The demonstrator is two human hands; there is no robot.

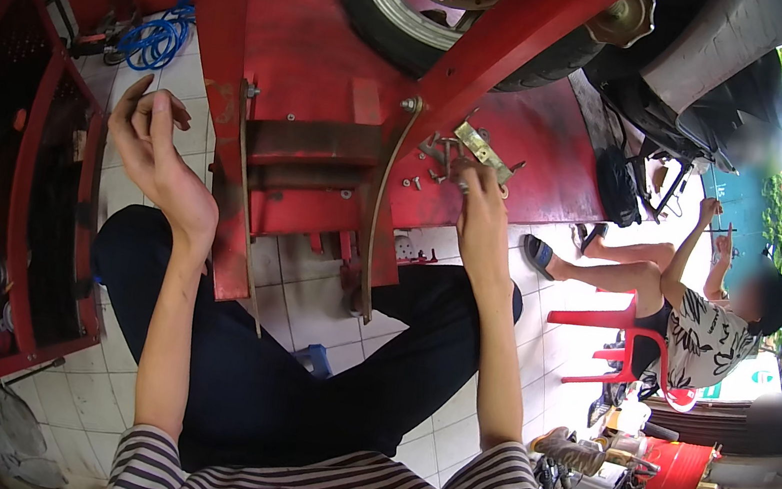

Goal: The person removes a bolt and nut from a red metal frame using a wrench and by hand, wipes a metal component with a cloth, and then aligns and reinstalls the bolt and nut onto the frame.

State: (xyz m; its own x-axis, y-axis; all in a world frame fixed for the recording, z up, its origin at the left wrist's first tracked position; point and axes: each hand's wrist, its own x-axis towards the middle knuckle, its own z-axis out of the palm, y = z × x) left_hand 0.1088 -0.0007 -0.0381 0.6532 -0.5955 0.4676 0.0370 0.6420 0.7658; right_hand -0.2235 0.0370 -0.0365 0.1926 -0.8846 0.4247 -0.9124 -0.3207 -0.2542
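My left hand (156, 137) is raised beside the red frame of a lift stand (228, 119), its fingers loosely bent and apart, with nothing in them. On the red platform (397, 207), my right hand (483, 213) reaches down among loose metal parts. Its fingers are drawn together; anything they hold is too small to make out. Just beyond the fingertips lies a yellowish metal bracket (482, 147). Several bolts (412, 183) are scattered to the left of that hand. Above the platform stands a wheel (385, 11) with a black tyre and a brake disc.
A red cabinet (35, 191) stands at the left, near a coiled blue hose (153, 42) on the tiled floor. To the right, another person (701, 332) sits on a red plastic chair (598, 344). Tools and a red drum (674, 479) crowd the lower right.
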